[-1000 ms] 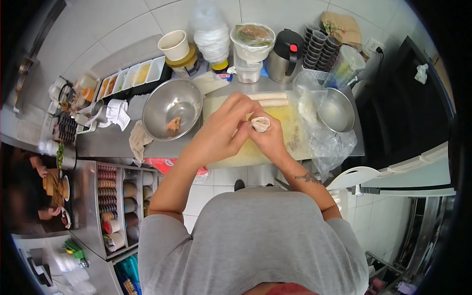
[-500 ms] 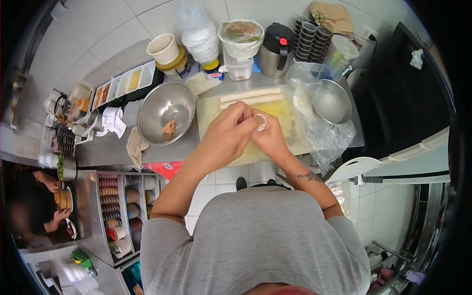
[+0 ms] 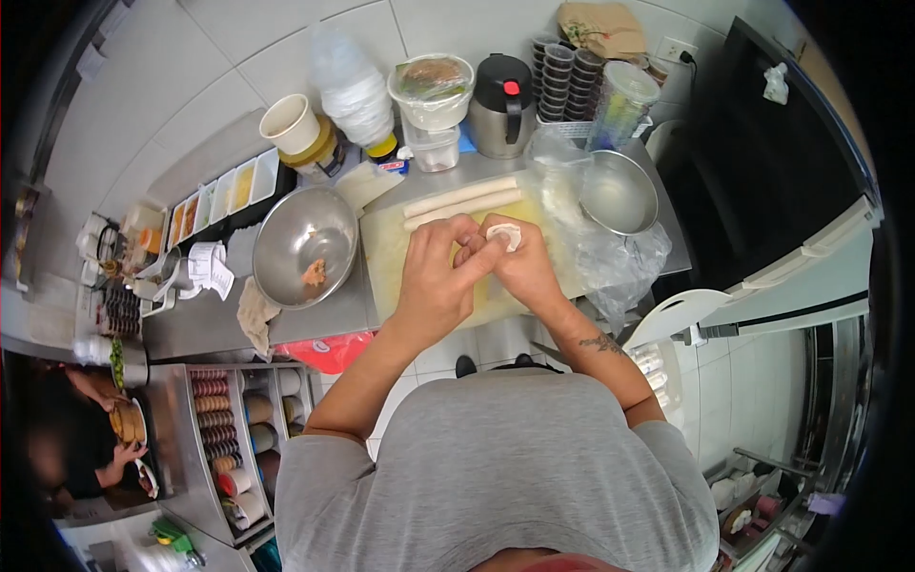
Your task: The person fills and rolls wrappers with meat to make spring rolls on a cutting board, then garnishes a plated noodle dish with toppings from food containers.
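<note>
My right hand [image 3: 532,272] is wrapped round a pale roll [image 3: 507,233], whose open, folded wrapper end shows above the curled fingers. My left hand [image 3: 440,272] meets it over the cutting board [image 3: 386,272], fingers bent and thumb pressed toward the roll's end. How far the left fingertips grip the wrapper is partly hidden. Behind the hands, two long pale rolls [image 3: 462,197] lie side by side on the board. To the left, a steel mixing bowl [image 3: 276,238] holds a small lump of pinkish filling [image 3: 315,273].
A clear plastic bag [image 3: 610,257] and a round metal pan [image 3: 615,191] sit at the right. Along the wall stand a thermal jug [image 3: 500,110], stacked tubs [image 3: 431,100] and sauce cups [image 3: 564,81]. A cloth [image 3: 255,315] hangs at the front edge. Another person's hand [image 3: 124,453] is at far left.
The camera view has shifted and turned slightly. My left thumb and fingers have shifted at the roll's end, which now looks wider and more exposed. The roll stays in my right hand.
</note>
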A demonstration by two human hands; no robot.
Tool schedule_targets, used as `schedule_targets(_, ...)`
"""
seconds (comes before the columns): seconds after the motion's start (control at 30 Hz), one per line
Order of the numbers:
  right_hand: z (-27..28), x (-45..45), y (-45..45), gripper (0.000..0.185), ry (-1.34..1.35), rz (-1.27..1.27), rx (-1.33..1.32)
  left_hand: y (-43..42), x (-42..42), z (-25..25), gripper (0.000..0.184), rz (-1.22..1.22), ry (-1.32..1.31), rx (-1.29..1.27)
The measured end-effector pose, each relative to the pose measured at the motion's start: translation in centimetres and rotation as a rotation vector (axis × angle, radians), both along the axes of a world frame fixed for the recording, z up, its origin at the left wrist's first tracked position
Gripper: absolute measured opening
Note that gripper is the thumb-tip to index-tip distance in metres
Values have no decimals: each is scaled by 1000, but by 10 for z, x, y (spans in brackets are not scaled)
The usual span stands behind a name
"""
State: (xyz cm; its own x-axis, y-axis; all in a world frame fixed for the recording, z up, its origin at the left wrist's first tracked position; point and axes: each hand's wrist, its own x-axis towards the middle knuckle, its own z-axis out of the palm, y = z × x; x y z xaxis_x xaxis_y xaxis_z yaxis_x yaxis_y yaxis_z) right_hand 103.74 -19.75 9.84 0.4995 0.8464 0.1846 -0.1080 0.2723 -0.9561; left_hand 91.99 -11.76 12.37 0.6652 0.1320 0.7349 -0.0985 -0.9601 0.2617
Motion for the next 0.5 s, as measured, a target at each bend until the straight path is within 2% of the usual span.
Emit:
schedule_targets(0.17,1,13,-14,17,-101,-93,-1,-8,21,1,41,-57,-11,-16)
schedule_targets(0.33,9,22,-28,11,30,-186,-72,-19,49,14,33,-96,23,38)
schedule_targets(0.43,10,31,-43,15,18,-197,-151,-7,74,22,35,-300,86,-147)
schedule_targets(0.5,11,34,-52,18,-4,-211,-178,1,109,28,34,-396,128,-398)
